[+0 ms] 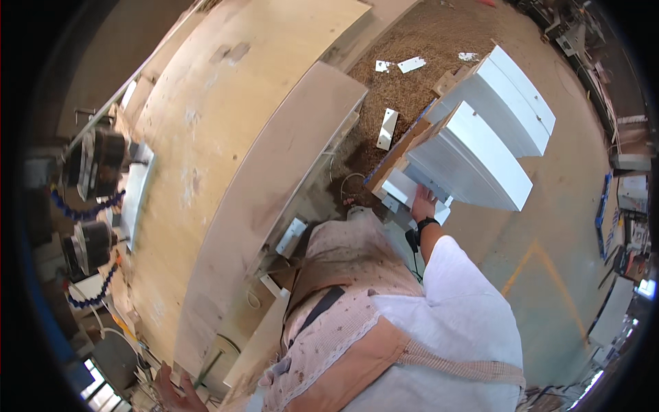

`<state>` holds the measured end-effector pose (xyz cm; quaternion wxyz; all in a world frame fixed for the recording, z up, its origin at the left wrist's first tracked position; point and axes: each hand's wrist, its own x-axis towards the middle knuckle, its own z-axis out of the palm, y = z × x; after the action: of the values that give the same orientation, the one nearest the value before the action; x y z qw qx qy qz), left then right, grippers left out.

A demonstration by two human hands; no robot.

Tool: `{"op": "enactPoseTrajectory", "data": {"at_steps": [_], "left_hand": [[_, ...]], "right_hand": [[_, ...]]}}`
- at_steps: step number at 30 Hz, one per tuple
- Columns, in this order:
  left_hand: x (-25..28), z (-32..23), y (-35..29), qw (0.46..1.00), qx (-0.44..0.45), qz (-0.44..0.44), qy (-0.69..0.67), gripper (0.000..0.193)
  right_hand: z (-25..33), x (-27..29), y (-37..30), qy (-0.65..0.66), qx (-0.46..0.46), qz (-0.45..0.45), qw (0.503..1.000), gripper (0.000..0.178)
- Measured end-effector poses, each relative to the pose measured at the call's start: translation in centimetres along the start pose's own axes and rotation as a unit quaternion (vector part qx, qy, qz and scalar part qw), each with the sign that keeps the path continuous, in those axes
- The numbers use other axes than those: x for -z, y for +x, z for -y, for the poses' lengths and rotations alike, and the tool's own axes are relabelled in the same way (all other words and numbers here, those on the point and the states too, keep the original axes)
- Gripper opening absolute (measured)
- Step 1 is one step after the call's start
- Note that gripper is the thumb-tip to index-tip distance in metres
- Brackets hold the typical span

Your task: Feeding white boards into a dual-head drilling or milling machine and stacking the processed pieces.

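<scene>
My right hand (424, 206), with a dark band on its wrist, reaches down to the right of my body. Its fingers close on the edge of a small white board (405, 187) at the near end of a stack; the fingertips are partly hidden. Beside that hand stands a stack of long white panels (473, 154), with another white stack (518, 103) behind it. My left hand (177, 393) is at the lower left, near the end of the worktable (199, 172). Its fingers are spread, and nothing shows in them.
Two dark machine heads (88, 247) with blue segmented hoses stand along the table's left side, by a white strip (137, 189). Wood chips (425, 41) and white offcuts (388, 129) litter the floor ahead. A yellow line (535, 257) marks the floor at right.
</scene>
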<state>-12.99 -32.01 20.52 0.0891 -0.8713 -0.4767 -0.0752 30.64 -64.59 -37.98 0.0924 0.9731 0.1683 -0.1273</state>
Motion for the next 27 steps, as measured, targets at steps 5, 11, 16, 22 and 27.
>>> {"op": "enactPoseTrajectory", "data": {"at_steps": [5, 11, 16, 22, 27], "left_hand": [[-2.2, 1.6, 0.7, 0.99, 0.038, 0.079, -0.111, 0.051], [-6.9, -2.5, 8.3, 0.965, -0.128, 0.111, -0.199, 0.036], [-16.0, 0.4, 17.6, 0.969, -0.122, -0.03, -0.213, 0.029], [-27.5, 3.9, 27.2, 0.997, 0.041, 0.028, -0.067, 0.079], [-22.9, 0.9, 23.3, 0.99, -0.011, 0.095, -0.103, 0.092]], "right_hand": [[2.2, 4.5, -0.6, 0.195, 0.113, -0.025, 0.974, 0.079], [-1.1, 13.8, -2.6, 0.334, 0.066, -0.137, 0.93, 0.103], [3.7, 32.4, -3.5, 0.623, 0.263, -0.122, 0.727, 0.096], [12.1, 48.7, -4.2, 0.682, 0.43, 0.007, 0.591, 0.1], [20.7, 54.8, -7.1, 0.667, 0.515, 0.086, 0.532, 0.094]]}}
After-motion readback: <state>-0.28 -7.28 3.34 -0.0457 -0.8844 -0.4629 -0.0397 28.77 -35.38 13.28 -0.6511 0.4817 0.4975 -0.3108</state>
